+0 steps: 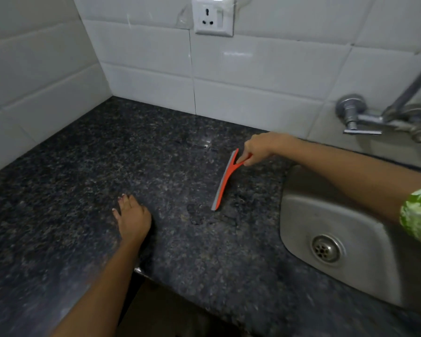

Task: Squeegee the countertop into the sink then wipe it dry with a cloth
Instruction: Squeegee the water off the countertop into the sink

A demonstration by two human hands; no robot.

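The dark speckled granite tabletop [83, 166] lies open across the left and centre of the frame, so my grip can sweep there freely. White tiled walls [144, 57] close it off at the top and upper left. My left hand [133, 221] rests flat at lower centre, in the path of any pass from the left. The orange squeegee with its grey blade [225, 181] stands between centre and the stainless steel sink [338, 227] at right. The chrome wall tap [365, 120] juts out above the sink at upper right.
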